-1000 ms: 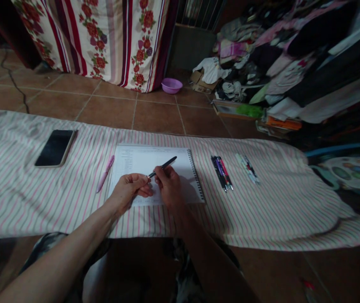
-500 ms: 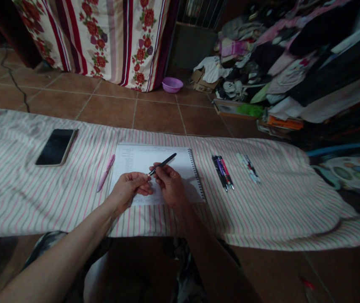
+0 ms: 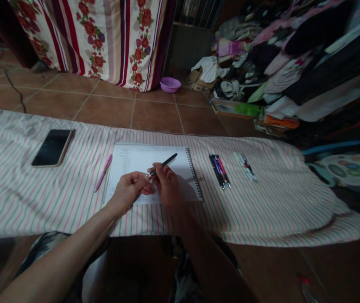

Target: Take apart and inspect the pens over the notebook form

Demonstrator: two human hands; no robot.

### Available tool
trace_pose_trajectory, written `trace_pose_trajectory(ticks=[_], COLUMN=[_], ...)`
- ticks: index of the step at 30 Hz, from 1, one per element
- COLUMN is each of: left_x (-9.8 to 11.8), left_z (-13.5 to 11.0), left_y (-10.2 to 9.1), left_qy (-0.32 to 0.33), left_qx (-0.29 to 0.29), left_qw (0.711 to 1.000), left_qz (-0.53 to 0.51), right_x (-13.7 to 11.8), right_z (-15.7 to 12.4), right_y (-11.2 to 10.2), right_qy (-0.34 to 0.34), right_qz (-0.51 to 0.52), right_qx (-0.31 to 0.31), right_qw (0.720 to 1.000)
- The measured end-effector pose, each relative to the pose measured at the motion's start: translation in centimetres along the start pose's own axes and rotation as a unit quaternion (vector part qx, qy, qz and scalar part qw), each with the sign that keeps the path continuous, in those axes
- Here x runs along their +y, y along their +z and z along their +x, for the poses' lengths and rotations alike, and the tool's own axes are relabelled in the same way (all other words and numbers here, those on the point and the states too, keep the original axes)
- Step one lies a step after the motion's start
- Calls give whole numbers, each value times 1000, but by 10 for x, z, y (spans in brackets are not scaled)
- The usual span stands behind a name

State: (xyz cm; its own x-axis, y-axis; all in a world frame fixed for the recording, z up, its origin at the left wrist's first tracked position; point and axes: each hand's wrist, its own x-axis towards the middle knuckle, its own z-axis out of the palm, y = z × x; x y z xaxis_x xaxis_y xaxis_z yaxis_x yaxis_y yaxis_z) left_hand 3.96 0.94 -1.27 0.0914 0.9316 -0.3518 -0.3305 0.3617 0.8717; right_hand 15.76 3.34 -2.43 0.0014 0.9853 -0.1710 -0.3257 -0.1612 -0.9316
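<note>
A dark pen (image 3: 167,162) points up and to the right, gripped near its lower end by my right hand (image 3: 166,188). My left hand (image 3: 129,191) is closed beside it, its fingertips pinching at the pen's tip; whether a small part is in them I cannot make out. Both hands hover over a white spiral notebook (image 3: 142,159) lying on a pink-striped cloth (image 3: 277,206). A pink pen (image 3: 103,173) lies just left of the notebook.
A black phone (image 3: 52,147) rests on the cloth at the left. Right of the notebook lie a bunch of coloured pens (image 3: 219,170) and a pale bunch (image 3: 245,166). Beyond are tiled floor, a purple bowl (image 3: 170,84), a floral curtain and a heap of clothes.
The hands and pen have stayed nearly in place; the view has shifted slightly, and my right fingers have moved a little along the pen.
</note>
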Motion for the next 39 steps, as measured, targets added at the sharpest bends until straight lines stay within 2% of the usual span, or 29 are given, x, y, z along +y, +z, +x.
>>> trace_pose_trajectory(ticks=[3,7,13,15,24,27,31,33,37,39], left_x=[5,9,7,7,11,10,9,9,11,12], left_z=[0,0,-2,-3,-2,-3,-3,-3,-3,-3], left_y=[-1,-3,-2,-1,-4,-3,-2,-2,-2,-2], left_qy=[-23,-28,19,22,-23,-22,-21,-21,-28,-31], left_qx=[-2,7,2,-1,9,7,6,7,7,8], left_qw=[1000,1000,1000,1000,1000,1000,1000,1000,1000,999], left_qz=[-9,-12,19,16,-10,-7,-8,-8,-10,-15], right_x=[-8,-7,7,6,-12,-5,4,2,-7,-8], right_z=[-2,1,4,2,1,4,3,1,-1,1], right_y=[-2,-4,-1,1,-3,-4,-3,-1,-1,-3], right_qy=[40,60,-1,-6,62,48,12,15,35,47], right_qz=[49,58,-49,-70,75,70,-3,-15,26,40], right_qx=[-14,-41,30,36,-46,-28,10,-2,-53,-60], right_qw=[998,996,998,997,994,996,1000,1000,998,996])
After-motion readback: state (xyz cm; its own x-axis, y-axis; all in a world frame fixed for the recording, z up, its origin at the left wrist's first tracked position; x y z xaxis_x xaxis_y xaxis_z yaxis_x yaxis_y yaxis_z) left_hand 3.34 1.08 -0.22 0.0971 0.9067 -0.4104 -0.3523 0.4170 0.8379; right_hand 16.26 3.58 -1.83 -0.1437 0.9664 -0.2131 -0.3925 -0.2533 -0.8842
